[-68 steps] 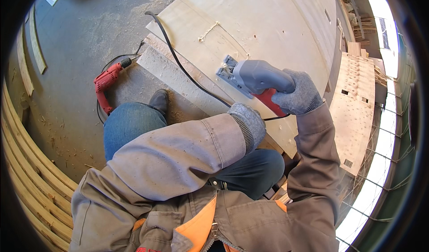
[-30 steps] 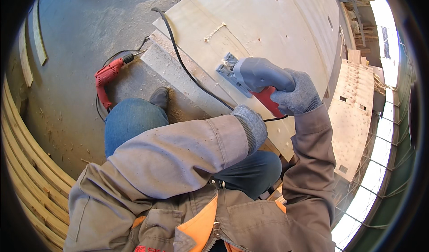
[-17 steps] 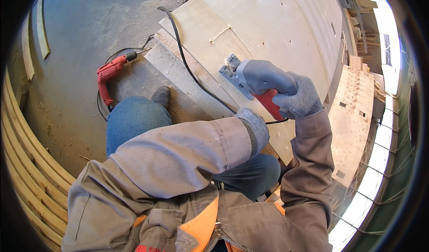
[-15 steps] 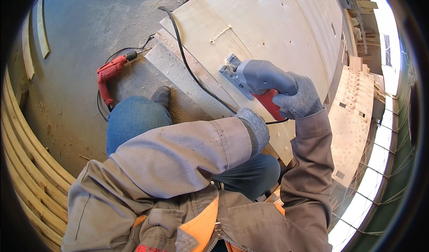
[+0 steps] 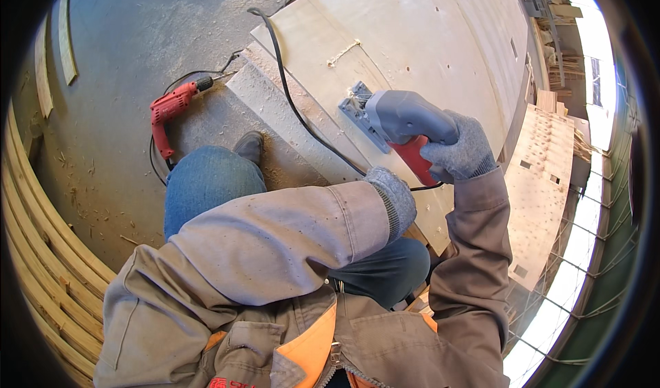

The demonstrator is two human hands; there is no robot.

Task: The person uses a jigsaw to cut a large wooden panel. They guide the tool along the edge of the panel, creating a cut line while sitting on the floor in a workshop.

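Note:
My right hand (image 5: 464, 151), in a grey knit glove, is wrapped round the rear handle of a grey-and-red jigsaw (image 5: 412, 116). The jigsaw's metal base plate lies on a large pale plywood sheet (image 5: 426, 37), close to a thin line running from a little heap of sawdust (image 5: 344, 52). My left forearm reaches across my body. At its end my gloved left hand (image 5: 393, 194) is low beside the sheet's near edge, just left of the jigsaw's handle. The black power cord (image 5: 292, 99) passes behind that hand; its fingers are hidden.
A red corded drill (image 5: 168, 113) lies on the dusty floor left of the sheet. Long timber strips (image 5: 51, 250) are stacked along the left edge, with loose strips (image 5: 65, 37) farther off. A narrower board (image 5: 275, 116) lies beneath the sheet. Plywood with square holes (image 5: 540, 175) is at right.

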